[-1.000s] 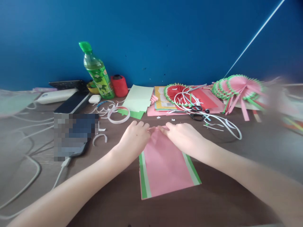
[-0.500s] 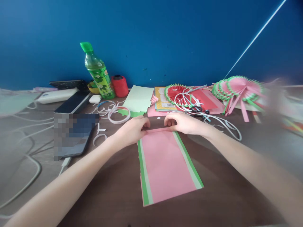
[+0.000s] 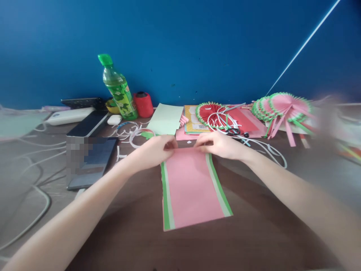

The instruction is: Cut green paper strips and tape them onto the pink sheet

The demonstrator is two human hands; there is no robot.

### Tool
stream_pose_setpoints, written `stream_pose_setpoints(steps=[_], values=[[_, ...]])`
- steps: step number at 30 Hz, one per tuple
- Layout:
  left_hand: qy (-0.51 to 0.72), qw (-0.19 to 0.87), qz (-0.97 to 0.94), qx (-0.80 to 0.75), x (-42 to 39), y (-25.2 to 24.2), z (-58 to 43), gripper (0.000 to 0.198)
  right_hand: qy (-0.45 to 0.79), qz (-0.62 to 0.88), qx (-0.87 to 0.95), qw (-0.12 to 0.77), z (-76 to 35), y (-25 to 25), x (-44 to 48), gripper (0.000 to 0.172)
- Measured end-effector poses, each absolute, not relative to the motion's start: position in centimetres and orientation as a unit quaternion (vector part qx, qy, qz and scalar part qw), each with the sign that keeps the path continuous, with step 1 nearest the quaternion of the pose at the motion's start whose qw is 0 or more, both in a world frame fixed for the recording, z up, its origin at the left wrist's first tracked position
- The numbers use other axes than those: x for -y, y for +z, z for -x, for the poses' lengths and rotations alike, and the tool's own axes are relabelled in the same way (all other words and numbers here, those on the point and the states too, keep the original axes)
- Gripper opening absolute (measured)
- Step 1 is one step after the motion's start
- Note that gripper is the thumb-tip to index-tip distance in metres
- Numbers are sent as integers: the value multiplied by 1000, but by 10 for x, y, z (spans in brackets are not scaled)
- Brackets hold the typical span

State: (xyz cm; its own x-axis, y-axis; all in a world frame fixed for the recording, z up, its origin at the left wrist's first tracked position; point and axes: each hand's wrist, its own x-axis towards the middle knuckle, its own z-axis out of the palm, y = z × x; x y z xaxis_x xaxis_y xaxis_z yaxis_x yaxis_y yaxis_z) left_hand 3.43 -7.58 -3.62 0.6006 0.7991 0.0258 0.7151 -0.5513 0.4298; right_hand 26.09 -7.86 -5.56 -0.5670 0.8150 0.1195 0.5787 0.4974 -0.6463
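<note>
A pink sheet of paper (image 3: 193, 188) with green and pale green strips down both sides slopes toward me over the dark table (image 3: 135, 226). My left hand (image 3: 162, 150) pinches its far left corner between thumb and fingers. At the far right corner my right hand (image 3: 216, 145) grips the same edge in a like pinch. Between the two hands the far edge runs nearly straight; the fingertips hide its ends. Just beyond the hands lie a pale green sheet (image 3: 165, 118) and a small white scrap (image 3: 189, 142).
Along the blue wall stand a green drink bottle (image 3: 121, 94) and a red thread spool (image 3: 143, 104). Pleated paper fans (image 3: 284, 105) lie at the right, a red fan (image 3: 213, 114) in the middle. A tape roll (image 3: 138, 138), phone (image 3: 97, 162) and white cables (image 3: 45, 199) are at the left.
The sheet's far edge has come up and away slightly with both hands, and its near edge has shifted farther from me and a little left.
</note>
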Motion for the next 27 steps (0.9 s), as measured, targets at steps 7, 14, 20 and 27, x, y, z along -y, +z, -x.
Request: stream_pose_setpoints(steps=[7,14,20,27], values=[[328,-140,-862,-361,87,-23,-33,17,-134,419,796,415,-258,-39,97,22],[319,-277,-863,-277,92,-25,-25,11,-242,413,791,380,-264,-34,105,22],[292,-280,-854,-327,92,-27,-28,11,-279,418,778,377,-264,-36,105,19],[380,-190,-851,-309,90,-35,-31,31,-362,344,774,389,-263,-33,105,13]])
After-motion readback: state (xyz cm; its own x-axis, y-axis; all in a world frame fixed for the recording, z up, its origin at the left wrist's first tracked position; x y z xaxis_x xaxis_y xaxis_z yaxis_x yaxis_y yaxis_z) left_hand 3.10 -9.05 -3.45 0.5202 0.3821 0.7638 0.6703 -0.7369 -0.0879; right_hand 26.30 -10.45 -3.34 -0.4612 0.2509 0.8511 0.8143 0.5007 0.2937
